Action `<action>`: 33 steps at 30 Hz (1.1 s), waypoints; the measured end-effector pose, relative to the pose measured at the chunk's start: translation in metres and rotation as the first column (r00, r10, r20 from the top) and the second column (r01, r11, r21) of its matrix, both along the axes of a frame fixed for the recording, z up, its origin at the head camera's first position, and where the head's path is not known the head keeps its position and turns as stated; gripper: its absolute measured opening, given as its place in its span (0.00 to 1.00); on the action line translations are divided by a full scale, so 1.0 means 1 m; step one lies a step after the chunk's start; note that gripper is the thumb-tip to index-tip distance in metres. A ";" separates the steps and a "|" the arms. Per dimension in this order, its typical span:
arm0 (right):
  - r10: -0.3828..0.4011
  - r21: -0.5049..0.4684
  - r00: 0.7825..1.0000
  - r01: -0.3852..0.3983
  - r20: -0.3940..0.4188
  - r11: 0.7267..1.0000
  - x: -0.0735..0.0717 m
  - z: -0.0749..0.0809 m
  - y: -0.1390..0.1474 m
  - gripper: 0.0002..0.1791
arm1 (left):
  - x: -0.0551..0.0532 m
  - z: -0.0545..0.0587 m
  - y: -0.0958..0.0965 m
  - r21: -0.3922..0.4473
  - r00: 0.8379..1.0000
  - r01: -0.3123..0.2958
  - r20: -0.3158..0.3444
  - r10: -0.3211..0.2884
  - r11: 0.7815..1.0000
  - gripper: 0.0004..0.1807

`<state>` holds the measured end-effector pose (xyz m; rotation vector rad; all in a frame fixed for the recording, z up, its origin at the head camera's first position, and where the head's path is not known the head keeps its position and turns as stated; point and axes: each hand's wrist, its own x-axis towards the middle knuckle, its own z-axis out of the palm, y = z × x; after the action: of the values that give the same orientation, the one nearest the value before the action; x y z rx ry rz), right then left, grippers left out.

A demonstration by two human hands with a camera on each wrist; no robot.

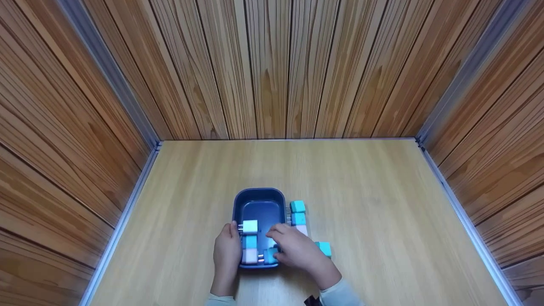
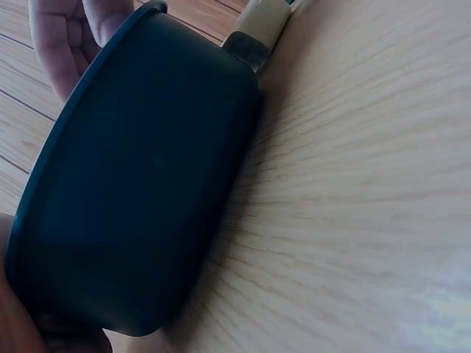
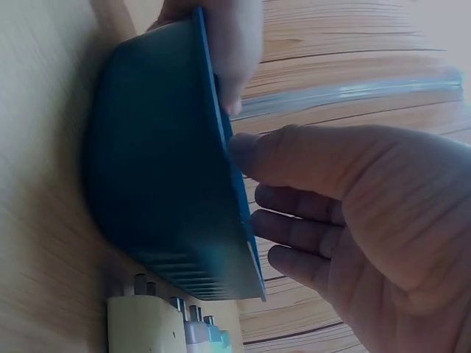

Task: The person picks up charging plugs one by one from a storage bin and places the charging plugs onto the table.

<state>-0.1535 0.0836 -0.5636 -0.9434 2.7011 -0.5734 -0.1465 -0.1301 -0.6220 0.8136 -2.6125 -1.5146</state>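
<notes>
My left hand (image 1: 227, 248) grips the left side of a dark blue plastic tub (image 1: 260, 193), its thumb at the rim. Inside the tub lie a white plug adapter (image 1: 250, 227), a blue adapter (image 1: 250, 242) and a pale pink adapter (image 1: 250, 256) in a column along the left. A blue-teal adapter (image 1: 270, 256) lies at the near right corner, prongs to the left. Over the tub's right rim reaches my right hand (image 1: 297, 248), its thumb beside that adapter. In the right wrist view its fingers are loosely bent with nothing between them.
Right of the tub stand a teal adapter (image 1: 298, 206), a blue adapter (image 1: 298, 219) and a pink adapter (image 1: 302, 230), prongs toward it. Another teal adapter (image 1: 324, 249) is nearer, partly behind my right hand. A cream adapter (image 3: 143, 323) shows close by. Wood-panelled walls (image 1: 267, 68) enclose the table.
</notes>
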 end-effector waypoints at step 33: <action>0.079 0.210 0.996 -0.085 0.035 0.974 -0.014 -0.005 -0.028 0.31 | -0.001 0.002 0.000 -0.013 1.000 0.008 0.010 -0.008 1.000 0.29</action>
<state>-0.1672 0.0555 -0.5687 -0.9758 2.6204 -0.2741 -0.1480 -0.1303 -0.6205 0.8132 -2.6330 -1.4973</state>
